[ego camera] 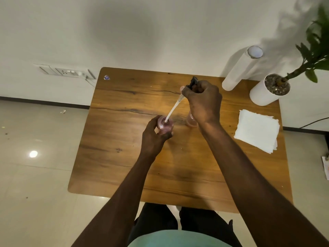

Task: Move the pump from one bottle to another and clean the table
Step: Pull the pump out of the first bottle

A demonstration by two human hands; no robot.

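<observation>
Bare wood fills the table's [124,166] near half, with napkins [256,131] at 3 o'clock near its edge; the left hand [153,136] grips a pink bottle [165,126]; the right hand [203,100], at 1 o'clock from it, clasps the black pump [193,82], whose tube tip rests in the bottle's mouth.

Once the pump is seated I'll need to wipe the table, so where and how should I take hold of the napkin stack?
Pinch the napkin stack at its near right corner, coming from the right with the right hand. The sheets lie flat on the table but fan out slightly there, so the staggered edges let fingers lift just the top sheet.
</observation>
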